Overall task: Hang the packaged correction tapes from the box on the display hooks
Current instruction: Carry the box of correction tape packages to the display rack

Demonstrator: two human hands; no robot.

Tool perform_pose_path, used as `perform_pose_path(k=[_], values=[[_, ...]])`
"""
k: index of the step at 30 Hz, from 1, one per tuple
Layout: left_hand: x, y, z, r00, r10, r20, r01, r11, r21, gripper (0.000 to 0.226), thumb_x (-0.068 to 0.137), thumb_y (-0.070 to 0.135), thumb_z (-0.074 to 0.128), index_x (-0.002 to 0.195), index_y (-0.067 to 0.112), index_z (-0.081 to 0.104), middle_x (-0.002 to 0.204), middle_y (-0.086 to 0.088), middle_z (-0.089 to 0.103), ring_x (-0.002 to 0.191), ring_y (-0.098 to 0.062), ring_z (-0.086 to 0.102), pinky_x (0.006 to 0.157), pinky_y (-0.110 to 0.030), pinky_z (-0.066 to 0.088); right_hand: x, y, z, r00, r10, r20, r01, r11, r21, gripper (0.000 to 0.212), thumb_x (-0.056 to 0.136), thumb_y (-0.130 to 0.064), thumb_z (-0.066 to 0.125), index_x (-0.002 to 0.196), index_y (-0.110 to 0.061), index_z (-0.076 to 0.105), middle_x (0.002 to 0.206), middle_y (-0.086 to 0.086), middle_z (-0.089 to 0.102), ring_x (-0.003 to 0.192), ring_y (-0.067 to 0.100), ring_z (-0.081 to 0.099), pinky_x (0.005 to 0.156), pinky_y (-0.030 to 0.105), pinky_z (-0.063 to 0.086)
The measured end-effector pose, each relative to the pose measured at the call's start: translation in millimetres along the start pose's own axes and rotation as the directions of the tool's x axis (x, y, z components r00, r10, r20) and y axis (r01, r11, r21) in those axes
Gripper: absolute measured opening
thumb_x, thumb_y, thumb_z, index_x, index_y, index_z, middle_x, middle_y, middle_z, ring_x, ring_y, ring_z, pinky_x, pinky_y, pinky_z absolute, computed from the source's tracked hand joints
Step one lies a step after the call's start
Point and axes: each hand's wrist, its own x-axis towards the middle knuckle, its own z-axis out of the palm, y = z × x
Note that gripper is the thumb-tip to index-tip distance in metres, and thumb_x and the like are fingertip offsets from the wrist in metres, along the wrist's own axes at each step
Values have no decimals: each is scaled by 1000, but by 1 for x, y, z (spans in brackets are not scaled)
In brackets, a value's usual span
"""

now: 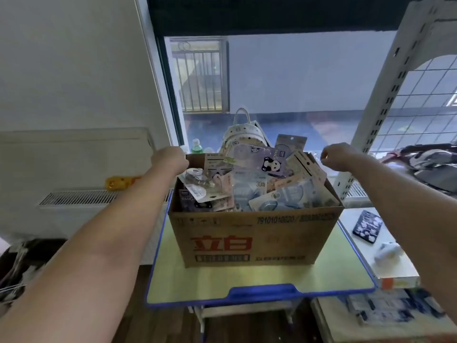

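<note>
A brown cardboard box [252, 233] with red lettering stands on a small blue-edged desk [259, 280]. It is heaped with packaged correction tapes [257, 179], mostly purple and pale cards, one with a panda. My left hand [170, 157] is at the box's far left corner with its fingers curled at the rim. Beside the far right corner is my right hand [333, 154], also curled. Whether either hand grips the box I cannot tell. A white wire display grid [420, 102] rises at the right; no hooks are visible on it.
A white backpack [241, 131] and a green-capped bottle [196, 146] sit behind the box by the window. A white shelf at right holds a phone [367, 226] and a small white item [387, 251]. Dark clothing [430, 167] lies further right. A radiator cover [74, 169] stands left.
</note>
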Motion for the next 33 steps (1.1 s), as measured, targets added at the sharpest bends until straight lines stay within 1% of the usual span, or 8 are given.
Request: perform_pose_path(k=[8, 12, 15, 18, 20, 23, 27, 33], values=[[-3, -16, 22, 996, -62, 69, 67, 995, -73, 32, 93, 23, 46, 109, 2, 64, 109, -19, 65, 101, -34, 61, 75, -34, 46, -1, 9, 25, 993, 91, 77, -100, 989, 113, 33, 97, -17, 39, 117, -2, 62, 121, 16, 62, 108, 30, 57, 91, 37, 47], [-1, -21, 30, 990, -74, 120, 94, 980, -177, 35, 93, 22, 45, 107, -5, 64, 113, -26, 63, 102, -38, 62, 83, -39, 51, 2, 10, 29, 975, 167, 145, -210, 903, 374, 29, 98, -17, 44, 113, 2, 61, 110, 18, 64, 94, 30, 62, 82, 38, 54], [-3, -25, 34, 975, -50, 215, 115, 946, -304, 32, 96, 15, 38, 109, -3, 62, 111, -26, 62, 100, -38, 63, 84, -45, 55, -2, 14, 29, 961, 148, 233, -256, 797, 547, 26, 97, -16, 49, 114, 2, 57, 107, 16, 62, 89, 26, 59, 73, 33, 52], [-7, -29, 36, 934, 15, 358, 195, 816, -544, 28, 99, 14, 33, 104, 2, 58, 99, -18, 59, 83, -31, 60, 72, -45, 56, -10, 20, 29, 943, 104, 317, -287, 739, 610, 26, 96, -9, 51, 121, 0, 54, 106, 16, 63, 94, 28, 61, 84, 40, 54], [-15, -29, 32, 891, 59, 450, 279, 711, -645, 20, 100, 15, 34, 98, 10, 53, 90, -11, 56, 71, -23, 55, 62, -33, 51, -15, 21, 29, 915, 77, 396, -328, 713, 620, 26, 95, -4, 52, 121, 0, 52, 100, 15, 64, 92, 28, 62, 84, 41, 54], [-23, -34, 29, 842, 114, 527, 337, 651, -680, 13, 97, 11, 42, 91, 15, 53, 84, -5, 57, 70, -18, 55, 58, -28, 51, -20, 21, 34, 880, 56, 471, -353, 740, 572, 24, 96, -6, 50, 118, 2, 55, 101, 14, 65, 89, 25, 63, 78, 37, 55], [-27, -33, 37, 819, 102, 565, 327, 725, -605, 15, 94, 2, 41, 94, 13, 51, 81, -7, 54, 67, -18, 51, 58, -29, 49, -21, 17, 48, 885, 106, 454, -350, 794, 497, 25, 97, -11, 48, 116, 4, 56, 109, 20, 65, 93, 28, 66, 78, 37, 57], [-22, -18, 52, 862, -1, 507, 337, 747, -573, 15, 94, 1, 48, 83, 11, 52, 80, -10, 55, 68, -22, 53, 64, -34, 47, -18, 14, 53, 879, 142, 454, -381, 782, 493, 26, 98, -15, 47, 113, 4, 56, 105, 22, 65, 84, 29, 67, 72, 37, 57]])
